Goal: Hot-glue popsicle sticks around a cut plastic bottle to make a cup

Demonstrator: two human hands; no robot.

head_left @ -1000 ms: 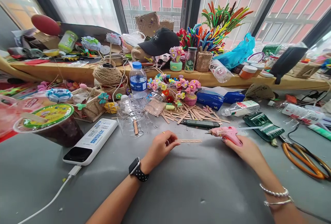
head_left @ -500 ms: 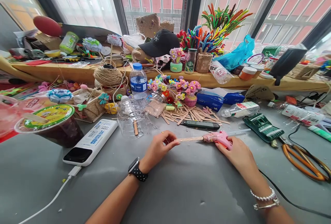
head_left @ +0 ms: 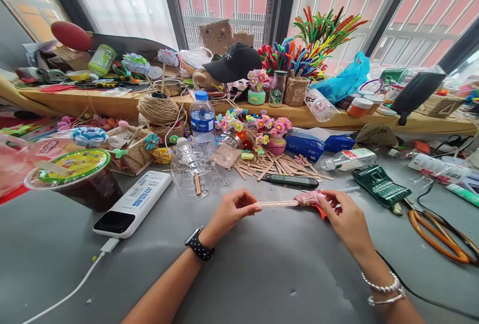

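Note:
My left hand, with a watch on its wrist, pinches one end of a wooden craft stick held level above the grey table. A wavy line of glue runs along the stick. My right hand is closed on a pink hot glue gun with an orange trigger. The gun's nozzle points left and is at the stick's right end. Behind the hands lie a dark green folding knife or similar tool and a spread heap of craft sticks.
At the left stand a lidded drink cup and a white power bank with its cable. Cut clear bottles lie behind my left hand. Scissors and a green pouch are at the right. A cluttered shelf runs along the window.
My right hand has turned its grip on the glue gun, and the gun has tilted. The stick now shows its glued face more fully. My left hand keeps its pinch.

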